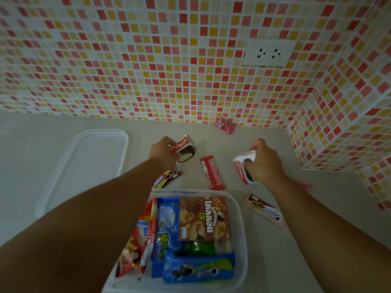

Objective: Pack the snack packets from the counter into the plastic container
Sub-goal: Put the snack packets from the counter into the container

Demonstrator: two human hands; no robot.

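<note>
— What has each hand got?

— The left hand [163, 152] is closed on a red-and-white cake packet [186, 150]; the right hand [264, 163] grips another like it [243, 168], both just over the surface [211, 136].

— Where's the plastic container [241, 229]?

— Nearer the person than both hands, between the forearms, already holding a brown box [204, 218] and blue packets [198, 267].

— Anything loose?

— A red bar [212, 173] lies between the hands. A pink packet [225, 124] sits beyond the right hand.

Mosaic-tiled wall [148, 60] with white socket [268, 52] above pale counter [31, 144].
</note>
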